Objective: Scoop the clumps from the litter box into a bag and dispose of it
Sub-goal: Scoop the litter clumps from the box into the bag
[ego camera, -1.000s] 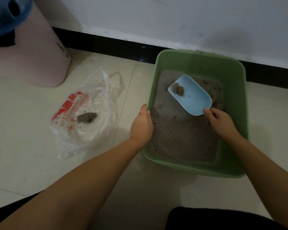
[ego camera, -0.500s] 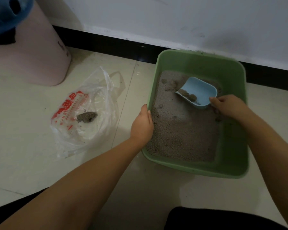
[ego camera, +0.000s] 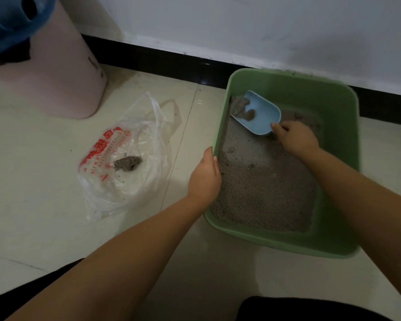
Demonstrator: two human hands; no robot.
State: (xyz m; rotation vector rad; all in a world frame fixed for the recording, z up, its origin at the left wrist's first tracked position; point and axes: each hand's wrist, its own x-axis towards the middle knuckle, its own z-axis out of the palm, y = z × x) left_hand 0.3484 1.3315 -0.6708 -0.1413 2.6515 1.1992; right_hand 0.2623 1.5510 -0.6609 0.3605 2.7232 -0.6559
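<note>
**Scoop Dug Into the Far Left Corner of the Litter Box**

A green litter box (ego camera: 333, 246) was seen on the tiled floor (ego camera: 33, 181), close to the wall (ego camera: 241, 26). It was filled with grey litter (ego camera: 264, 181). The left rim of the box was held by the left hand (ego camera: 204, 179), with the fingers curled over the edge and into the box.

A light blue scoop (ego camera: 262, 117) was held at its near end by the right hand (ego camera: 296, 137), with the fingers wrapped tight round the handle. The open end of the scoop was pushed into the far left corner of the box. Some dark clumps (ego camera: 248, 114) were seen inside the scoop, and more litter was heaped at its far edge.

A clear plastic bag (ego camera: 130, 181) with red writing was laid open on the floor, to the left of the box and not touching it. One grey clump (ego camera: 127, 163) was seen lying in the bag.

A pink bin (ego camera: 63, 72) was stood at the far left, with something blue (ego camera: 7, 22) on top of it
</note>
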